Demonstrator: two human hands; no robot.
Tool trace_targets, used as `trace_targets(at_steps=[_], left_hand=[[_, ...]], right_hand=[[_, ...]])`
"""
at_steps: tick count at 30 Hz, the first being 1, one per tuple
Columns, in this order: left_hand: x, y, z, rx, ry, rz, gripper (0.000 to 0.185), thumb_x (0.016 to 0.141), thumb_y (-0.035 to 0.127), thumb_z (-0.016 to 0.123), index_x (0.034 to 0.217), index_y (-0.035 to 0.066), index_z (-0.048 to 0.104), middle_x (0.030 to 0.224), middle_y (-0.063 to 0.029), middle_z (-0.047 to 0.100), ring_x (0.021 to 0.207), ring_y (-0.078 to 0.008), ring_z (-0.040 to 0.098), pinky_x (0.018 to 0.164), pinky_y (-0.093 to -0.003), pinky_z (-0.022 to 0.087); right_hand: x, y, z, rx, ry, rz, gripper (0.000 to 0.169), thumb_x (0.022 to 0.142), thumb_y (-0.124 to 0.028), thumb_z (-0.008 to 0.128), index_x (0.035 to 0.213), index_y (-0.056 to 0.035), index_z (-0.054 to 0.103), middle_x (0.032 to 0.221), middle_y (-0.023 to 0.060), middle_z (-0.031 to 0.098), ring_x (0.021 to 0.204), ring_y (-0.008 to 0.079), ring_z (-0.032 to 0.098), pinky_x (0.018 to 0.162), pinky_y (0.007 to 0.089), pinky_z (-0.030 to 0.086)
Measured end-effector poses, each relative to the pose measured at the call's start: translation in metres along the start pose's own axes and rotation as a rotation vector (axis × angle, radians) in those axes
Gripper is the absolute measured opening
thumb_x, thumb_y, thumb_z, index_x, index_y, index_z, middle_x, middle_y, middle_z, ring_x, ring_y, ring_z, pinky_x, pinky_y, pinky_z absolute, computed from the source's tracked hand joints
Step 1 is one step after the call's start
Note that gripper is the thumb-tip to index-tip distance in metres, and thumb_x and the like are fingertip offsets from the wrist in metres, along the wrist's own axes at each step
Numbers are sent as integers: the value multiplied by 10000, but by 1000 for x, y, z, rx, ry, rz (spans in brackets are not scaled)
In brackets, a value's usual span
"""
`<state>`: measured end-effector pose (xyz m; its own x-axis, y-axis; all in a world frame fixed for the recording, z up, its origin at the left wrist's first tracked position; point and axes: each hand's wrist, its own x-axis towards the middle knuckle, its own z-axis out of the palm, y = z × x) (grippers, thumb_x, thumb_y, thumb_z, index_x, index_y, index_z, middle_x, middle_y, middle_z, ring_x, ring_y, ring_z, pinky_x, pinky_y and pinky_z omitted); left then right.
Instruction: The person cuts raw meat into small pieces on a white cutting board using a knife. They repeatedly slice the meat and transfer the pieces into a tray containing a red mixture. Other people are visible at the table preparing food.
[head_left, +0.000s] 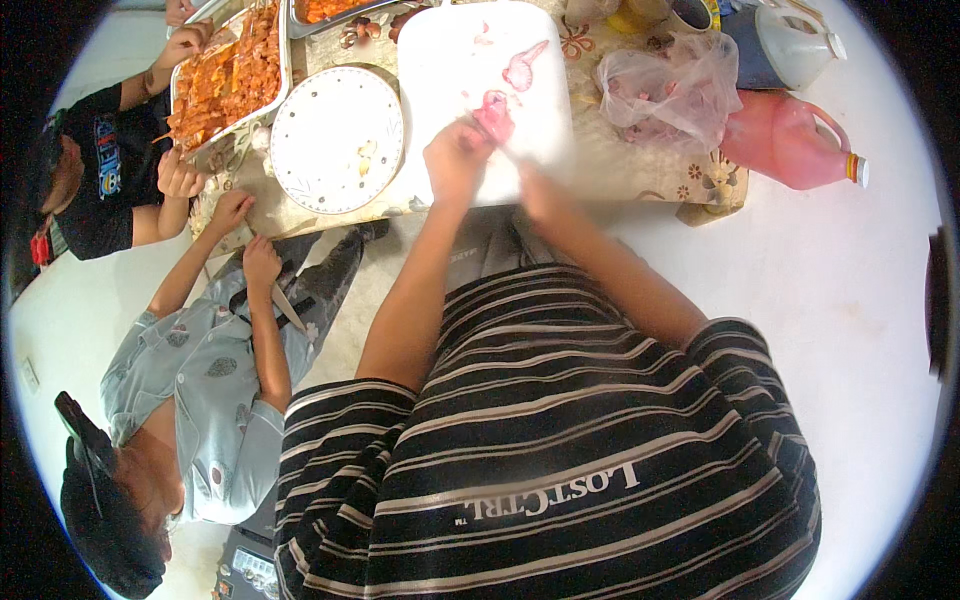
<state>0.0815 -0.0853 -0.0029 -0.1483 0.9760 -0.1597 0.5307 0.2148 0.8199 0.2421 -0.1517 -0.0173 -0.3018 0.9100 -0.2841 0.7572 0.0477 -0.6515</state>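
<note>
My left hand (455, 159) grips a piece of raw meat (493, 118) on the white cutting board (480, 67). Close by on its right, my right hand (541, 196) is blurred and closed around a tool, probably a knife, whose blade is too blurred to make out well; it points at the meat. Another raw piece (523, 67) lies further up the board, with a small scrap (484, 33) near the top. Left of the board stands a round white plate (337, 140) with a patterned rim and small scraps on it.
Metal trays (285, 67) of skewered, sauced meat stand at the upper left. Right of the board are a plastic bag of raw meat (671, 90), a pink-filled jug (787, 139) and another jug (795, 49). Two people sit or stand at left; one holds a knife (287, 306).
</note>
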Motion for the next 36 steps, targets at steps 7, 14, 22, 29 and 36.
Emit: trace_targets(at_steps=[7,14,22,29,36], left_hand=[[0,11,-6,-45,-31,-63,227,667,160,753,644,36,564,596,-84,610,555,-181,579,560,-305,460],[-1,-22,-34,-323,-287,-208,187,745,215,724,733,53,631,671,-29,632,618,-80,562,570,-233,443],[-10,8,-76,-725,-492,-597,199,873,78,432,1008,53,575,906,10,603,757,-55,534,703,-199,472],[6,-7,-71,-500,-473,-507,195,862,158,480,970,51,603,867,-10,602,759,-104,555,656,-232,455],[3,37,-43,335,-279,130,238,818,269,578,958,82,619,931,-135,591,819,-315,596,716,-389,476]], right_hand=[[9,-11,-26,30,-23,5,180,882,-108,362,1037,-25,403,815,245,619,769,408,617,656,528,469],[20,8,-14,-76,-68,126,161,892,-152,381,1021,-62,411,765,218,622,732,409,619,637,517,476],[15,1,-32,-148,-94,128,163,898,-192,398,1002,-67,407,744,212,617,699,414,611,639,524,474],[11,2,-37,-71,-33,45,224,886,-207,447,1046,-50,427,744,216,611,692,417,602,628,516,469],[-2,-20,-58,0,52,-19,246,896,-231,457,1057,-49,418,770,216,610,715,411,602,635,507,468]])
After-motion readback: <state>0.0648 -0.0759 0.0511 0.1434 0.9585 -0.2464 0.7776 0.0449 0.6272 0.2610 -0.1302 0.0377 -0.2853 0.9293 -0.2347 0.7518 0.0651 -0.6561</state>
